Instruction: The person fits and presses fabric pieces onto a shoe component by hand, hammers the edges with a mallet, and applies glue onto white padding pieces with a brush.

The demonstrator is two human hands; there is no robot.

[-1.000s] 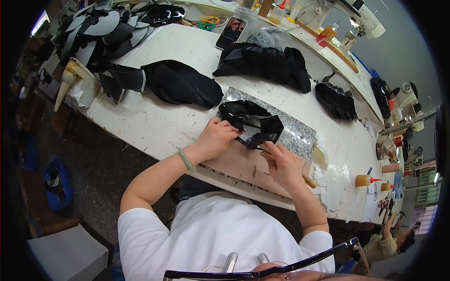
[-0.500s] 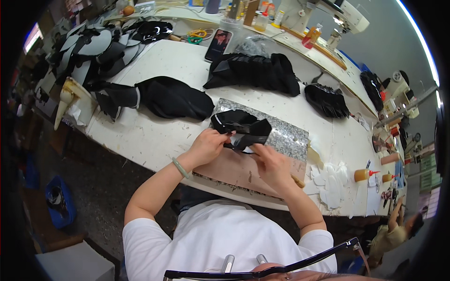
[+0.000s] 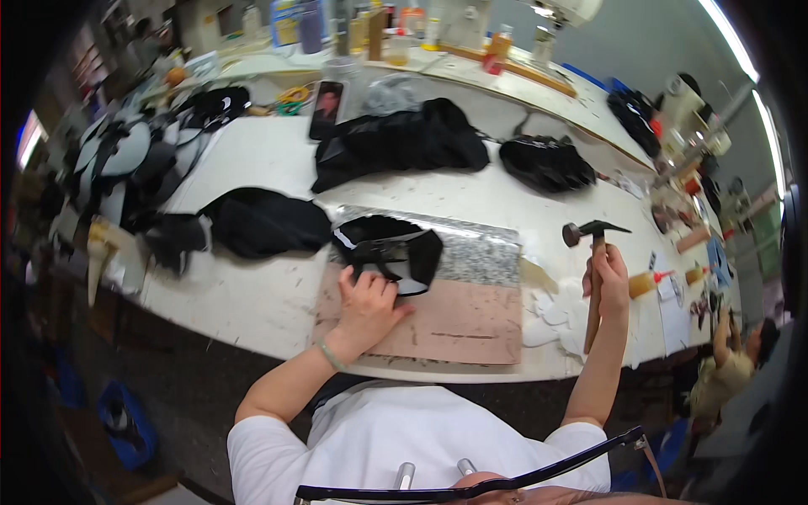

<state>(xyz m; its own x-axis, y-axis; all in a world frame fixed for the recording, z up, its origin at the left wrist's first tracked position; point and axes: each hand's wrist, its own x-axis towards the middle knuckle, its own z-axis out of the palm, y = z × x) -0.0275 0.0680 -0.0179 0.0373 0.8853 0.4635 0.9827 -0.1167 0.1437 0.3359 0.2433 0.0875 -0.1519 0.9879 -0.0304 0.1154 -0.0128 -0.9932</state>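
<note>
Black shoe-upper piece [image 3: 389,255] lies on the speckled stone slab [image 3: 480,252], which sits with a brown leather-coloured mat [image 3: 454,324] at the near edge of the white bench [image 3: 252,295], a little right of its middle. Half a second ago both hands were working this piece between them; now only the left hand [image 3: 366,299] is on it, fingers spread and pressing its near edge flat, while the right hand [image 3: 608,278] has come away and is closed around the wooden handle of a hammer [image 3: 594,252], lifted upright with its dark head above the bench's right part. I judge from that change that fingering the piece into shape is done and striking is the step in hand (the left fingers lie close to where a blow would land). Between hammer and piece the slab's right half is bare, so the swing has open room. Right of the mat lie white cut pieces [image 3: 551,316], and small orange-capped bottles [image 3: 648,282] stand near the right edge. Black fabric bundles [image 3: 261,220] lie left of the slab, well apart from the hammer.
</note>
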